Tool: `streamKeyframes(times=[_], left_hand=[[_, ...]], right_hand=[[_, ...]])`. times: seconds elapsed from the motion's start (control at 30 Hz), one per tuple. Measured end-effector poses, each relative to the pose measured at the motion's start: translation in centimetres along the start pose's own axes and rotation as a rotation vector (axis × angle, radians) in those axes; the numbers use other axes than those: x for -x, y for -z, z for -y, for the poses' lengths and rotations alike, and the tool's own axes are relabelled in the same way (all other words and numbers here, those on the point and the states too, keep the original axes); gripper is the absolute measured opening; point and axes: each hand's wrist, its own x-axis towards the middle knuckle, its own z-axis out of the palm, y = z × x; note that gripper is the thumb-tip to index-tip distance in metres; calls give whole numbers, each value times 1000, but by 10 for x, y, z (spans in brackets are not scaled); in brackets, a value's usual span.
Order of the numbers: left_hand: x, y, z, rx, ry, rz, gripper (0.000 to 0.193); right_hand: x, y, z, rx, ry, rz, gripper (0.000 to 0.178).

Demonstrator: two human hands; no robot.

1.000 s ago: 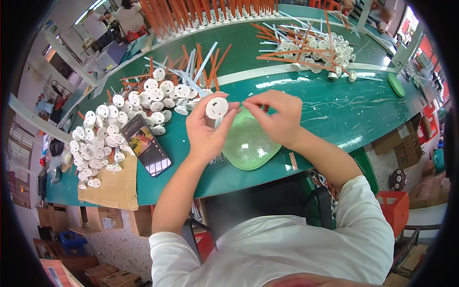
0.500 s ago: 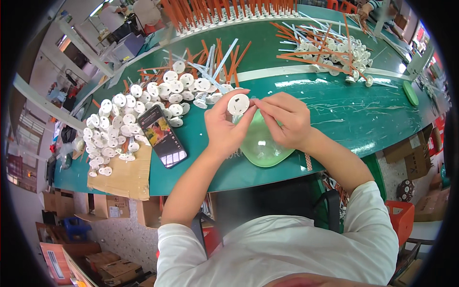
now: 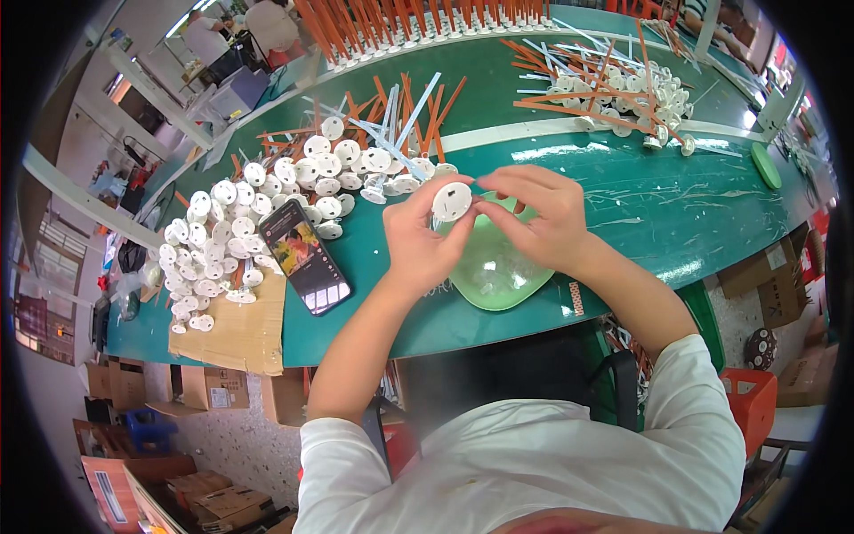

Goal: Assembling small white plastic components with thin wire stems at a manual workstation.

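Observation:
My left hand (image 3: 420, 236) grips a round white plastic disc (image 3: 452, 202) with small slots in its face, thumb and fingers round its rim. Close against the disc's right edge are the bent thumb and fingertips of my right hand (image 3: 547, 221); whatever they pinch is too small to make out. Below both hands a light green dish (image 3: 496, 278) holds small clear pieces. To the left lies a heap of similar white discs on stems (image 3: 218, 236), partly on a flat piece of cardboard (image 3: 245, 329).
A lit phone (image 3: 305, 258) lies beside the heap. Orange and pale blue strips (image 3: 400, 116) stick out behind it. Another pile of discs and strips (image 3: 614, 98) is at the far right. Upright orange strips (image 3: 427, 22) stand along the back. A green lid (image 3: 765, 166) sits near the right edge.
The disc in my left hand has turned and shifted slightly right and down. My right fingertips have come against its right edge, with thumb and index finger more spread.

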Motion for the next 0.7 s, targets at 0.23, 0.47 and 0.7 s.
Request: streamKeyframes(times=[0.23,0.47,0.7], left_hand=[[-1,0,4,1,7,-12,30],[-3,0,2,76,18,-21,31],[-5,7,-4,106,62,89,35]], right_hand=[[4,3,-7,-37,-38,49,6],[1,8,-3,-72,-130,117,5],[-2,16,-4,-194,-389,216,8]])
